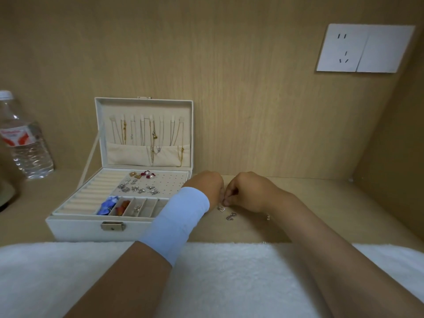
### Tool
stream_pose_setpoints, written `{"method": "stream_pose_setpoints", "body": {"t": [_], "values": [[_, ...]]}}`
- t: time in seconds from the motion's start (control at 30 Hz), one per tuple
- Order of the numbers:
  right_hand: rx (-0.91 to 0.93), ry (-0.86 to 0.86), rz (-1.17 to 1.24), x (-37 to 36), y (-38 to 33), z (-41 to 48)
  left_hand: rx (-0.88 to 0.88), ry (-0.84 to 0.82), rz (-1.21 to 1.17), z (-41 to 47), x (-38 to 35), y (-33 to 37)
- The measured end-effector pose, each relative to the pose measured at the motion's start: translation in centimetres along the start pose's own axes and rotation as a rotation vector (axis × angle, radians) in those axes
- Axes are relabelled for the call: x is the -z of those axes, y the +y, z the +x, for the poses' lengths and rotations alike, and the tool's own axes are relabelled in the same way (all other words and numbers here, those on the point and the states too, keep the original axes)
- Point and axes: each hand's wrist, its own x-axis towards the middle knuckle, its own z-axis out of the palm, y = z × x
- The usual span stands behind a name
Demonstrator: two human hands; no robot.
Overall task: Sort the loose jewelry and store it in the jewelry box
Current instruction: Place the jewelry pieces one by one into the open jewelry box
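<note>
Loose pieces (230, 216): three small silver items on the table (298, 203), just right of the box (75, 228), off its front right corner.
- The one nearest the box lies directly under the right hand's (247, 191) fingers (227, 201).
- The middle one is elongated, with its long axis slanting from near-left to far-right.
- The third lies furthest right of the box, beside the right wrist.

Right fingers: pressed together in a pinch, apparently on a silver bit (224, 203), though it is too small to confirm.

Left hand (206, 184): curled, knuckles up, fingertips hidden. Whether it holds anything cannot be told. It meets the right fingertips and sits between the pieces and the box, so it is the nearer hand for a transfer.

Judgement: the route is a short leftward carry over the box's right wall to the stud panel (169, 180). The panel's right half is free of the earrings (137, 188) already placed.

The lid (146, 106) stands upright at the back of the box. A towel (68, 271) borders the table in front of the box.
</note>
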Motion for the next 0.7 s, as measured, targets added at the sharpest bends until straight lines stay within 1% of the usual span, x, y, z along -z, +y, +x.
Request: {"method": "stream_pose_setpoints", "body": {"t": [0.1,0.27,0.6,0.7], "values": [[-0.019,0.014,0.006,0.2,-0.2,-0.2,0.002,0.036,-0.024,-0.2,0.6,-0.1],[0.029,-0.044,0.039,0.0,-0.9,-0.5,0.001,0.165,-0.035,-1.0,2.9,-0.9],[0.047,-0.074,0.025,0.0,-2.2,-0.7,-0.036,0.235,-0.173,-5.0,5.9,-2.5],[0.037,-0.090,0.049,0.0,-2.5,-0.8,-0.038,0.226,-0.220,-6.1,6.1,-3.0]]}}
